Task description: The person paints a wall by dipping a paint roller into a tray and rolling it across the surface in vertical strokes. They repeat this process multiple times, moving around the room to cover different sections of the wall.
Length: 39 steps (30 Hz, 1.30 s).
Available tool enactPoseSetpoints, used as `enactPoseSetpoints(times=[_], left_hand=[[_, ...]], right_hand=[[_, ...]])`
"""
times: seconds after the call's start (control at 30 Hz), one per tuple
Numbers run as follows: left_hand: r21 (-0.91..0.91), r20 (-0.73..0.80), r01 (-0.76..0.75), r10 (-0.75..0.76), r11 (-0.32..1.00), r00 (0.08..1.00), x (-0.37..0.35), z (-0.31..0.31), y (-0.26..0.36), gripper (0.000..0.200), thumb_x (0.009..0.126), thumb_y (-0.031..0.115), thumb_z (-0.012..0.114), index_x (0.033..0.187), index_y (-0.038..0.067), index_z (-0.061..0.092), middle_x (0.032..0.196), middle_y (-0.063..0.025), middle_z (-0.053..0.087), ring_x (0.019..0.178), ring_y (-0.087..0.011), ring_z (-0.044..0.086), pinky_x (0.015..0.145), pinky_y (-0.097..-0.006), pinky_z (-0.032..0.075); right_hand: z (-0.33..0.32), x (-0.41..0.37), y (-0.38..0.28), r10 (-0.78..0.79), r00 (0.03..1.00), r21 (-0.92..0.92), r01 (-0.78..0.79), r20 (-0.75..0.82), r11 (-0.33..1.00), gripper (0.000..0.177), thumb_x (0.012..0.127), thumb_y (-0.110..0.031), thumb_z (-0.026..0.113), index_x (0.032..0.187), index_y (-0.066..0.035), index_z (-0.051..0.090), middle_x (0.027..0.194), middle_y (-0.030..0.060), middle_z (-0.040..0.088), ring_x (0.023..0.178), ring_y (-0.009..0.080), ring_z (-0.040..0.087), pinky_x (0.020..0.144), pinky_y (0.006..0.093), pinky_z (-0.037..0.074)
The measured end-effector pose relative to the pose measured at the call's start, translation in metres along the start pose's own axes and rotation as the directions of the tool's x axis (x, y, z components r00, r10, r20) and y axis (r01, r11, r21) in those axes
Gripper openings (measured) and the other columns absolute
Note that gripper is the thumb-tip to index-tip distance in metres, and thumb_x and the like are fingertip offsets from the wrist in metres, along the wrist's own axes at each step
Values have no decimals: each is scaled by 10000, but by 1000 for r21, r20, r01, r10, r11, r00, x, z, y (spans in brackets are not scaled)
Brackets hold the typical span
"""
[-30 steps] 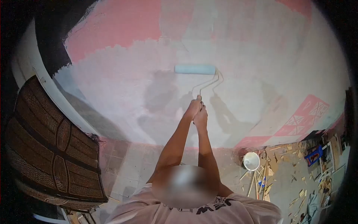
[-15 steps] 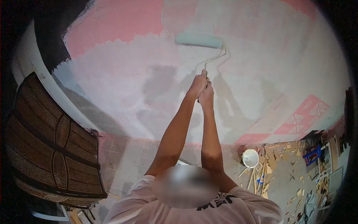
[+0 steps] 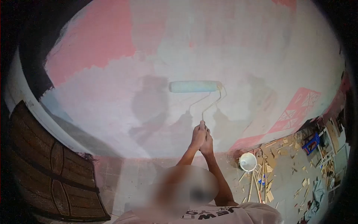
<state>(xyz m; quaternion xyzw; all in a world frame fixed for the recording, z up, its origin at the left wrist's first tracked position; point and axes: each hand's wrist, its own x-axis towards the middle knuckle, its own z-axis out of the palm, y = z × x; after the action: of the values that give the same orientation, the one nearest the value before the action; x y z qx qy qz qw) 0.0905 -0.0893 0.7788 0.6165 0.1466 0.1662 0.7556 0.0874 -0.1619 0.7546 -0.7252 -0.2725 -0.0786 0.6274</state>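
Observation:
A pale blue paint roller point(image 3: 194, 86) lies level against the wall point(image 3: 112, 97), which shows pink and whitish patches. Its bent wire frame point(image 3: 213, 102) runs down from the right end of the roller to a handle mostly hidden inside my fingers. Both hands are wrapped round that handle, close together. My left hand point(image 3: 198, 137) is on the left side of the grip, and my right hand point(image 3: 207, 143) presses beside it, slightly lower. Shadows of the hands and roller frame fall on the wall around them.
A white bucket point(image 3: 248, 162) stands on the floor by the wall's foot. Wood scraps point(image 3: 270, 162) and a blue object point(image 3: 310, 143) lie to the right. At the left is a brown patterned door point(image 3: 56, 168) beside a white frame point(image 3: 56, 123).
The roller has come down the wall, and both hands have moved down with it, closer to my body. The view has shifted slightly. Both hands still grip the handle.

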Motion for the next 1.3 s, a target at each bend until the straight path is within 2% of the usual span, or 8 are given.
enactPoseSetpoints(times=[0.13, 0.37, 0.53, 0.7, 0.9, 0.97, 1.23, 1.3], left_hand=[[-146, 64, 39, -30, 989, 998, 20, 42, -16, 575, 1093, 485, 355, 693, 86, 463, 651, -24, 469, 632, -150, 468, 623, -325, 423], [-61, 47, 18, -15, 998, 999, 61, 63, -35, 581, 1098, 474, 344, 705, 72, 489, 657, -29, 497, 637, -162, 490, 633, -335, 437], [167, -16, -102, 106, 981, 994, 90, 85, 56, 577, 1093, 449, 354, 712, 51, 524, 641, -26, 497, 629, -159, 498, 627, -334, 444], [-26, 54, -225, 226, 974, 973, 115, 100, 138, 556, 1075, 444, 384, 685, 59, 476, 641, -20, 469, 620, -151, 462, 622, -347, 433], [54, -19, -95, 96, 994, 995, 95, 79, 18, 563, 1087, 416, 373, 688, 38, 489, 634, -60, 523, 591, -165, 494, 592, -353, 434], [-33, -28, -78, 77, 996, 997, 90, 77, -23, 560, 1083, 412, 376, 683, 38, 491, 637, -64, 532, 587, -168, 493, 595, -355, 438], [82, -34, -107, 110, 991, 993, 97, 91, 57, 567, 1085, 389, 379, 665, 24, 486, 612, -61, 522, 596, -167, 519, 584, -364, 440], [94, -2, -186, 187, 978, 982, 102, 92, 85, 577, 1080, 442, 362, 701, 36, 515, 639, -81, 562, 613, -192, 540, 630, -378, 466]], right_hand=[[-44, 17, -8, 310, 950, 147, -311, 32, 939, 476, 1012, -232, 520, 1411, 27, 496, 1354, 246, 562, 1199, 364, 615, 1005, 395, 479], [-57, 44, 43, 237, 969, 54, -241, 72, 969, 484, 1015, -231, 509, 1419, 34, 485, 1372, 245, 553, 1206, 372, 606, 1013, 383, 466], [-65, 118, -1, -49, 998, 27, 50, -31, 998, 490, 1000, -190, 526, 1429, 40, 468, 1359, 248, 556, 1215, 351, 603, 1016, 379, 461], [-76, 180, -54, 17, 998, 96, -22, 58, 995, 505, 999, -177, 534, 1446, 35, 435, 1349, 244, 555, 1219, 359, 607, 995, 376, 471], [-59, 107, 39, -162, 987, -74, 162, -1, 984, 514, 987, -210, 572, 1429, 26, 457, 1329, 229, 582, 1169, 344, 649, 960, 369, 498], [-58, 82, 58, -1, 1000, -11, 1, 27, 1000, 529, 985, -220, 575, 1443, 17, 452, 1340, 228, 577, 1185, 352, 640, 976, 373, 490], [-71, 126, 7, -47, 998, -12, 47, 49, 999, 512, 980, -148, 533, 1449, 38, 448, 1344, 248, 579, 1219, 380, 602, 1009, 412, 468], [-64, 148, 14, -180, 984, 22, 179, 8, 984, 505, 1002, -176, 529, 1459, 23, 449, 1228, 208, 626, 1061, 330, 653, 879, 389, 519]])
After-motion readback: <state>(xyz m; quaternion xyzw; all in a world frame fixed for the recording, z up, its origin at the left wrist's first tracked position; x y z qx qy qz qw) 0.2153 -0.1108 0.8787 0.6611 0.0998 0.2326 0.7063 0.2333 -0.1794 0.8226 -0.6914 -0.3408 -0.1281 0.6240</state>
